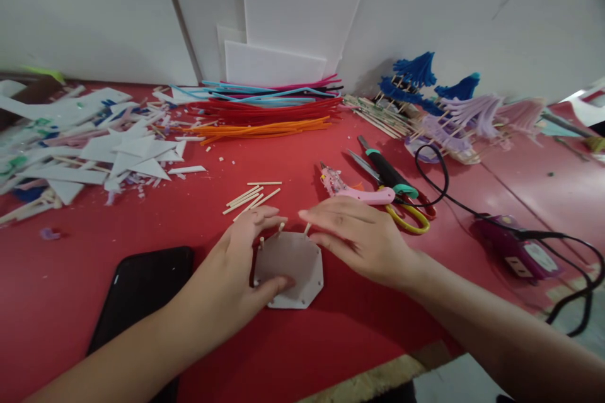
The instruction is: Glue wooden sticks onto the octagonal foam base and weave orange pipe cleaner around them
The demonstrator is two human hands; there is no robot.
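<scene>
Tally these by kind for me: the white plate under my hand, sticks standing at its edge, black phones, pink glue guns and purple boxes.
White plate: 1
Sticks standing at its edge: 3
Black phone: 1
Pink glue gun: 1
Purple box: 1
Total: 7

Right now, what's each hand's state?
Left hand: open, thumb over the plate, fingers beyond its edge.
Right hand: closed on a stick at the plate's far edge.
</scene>
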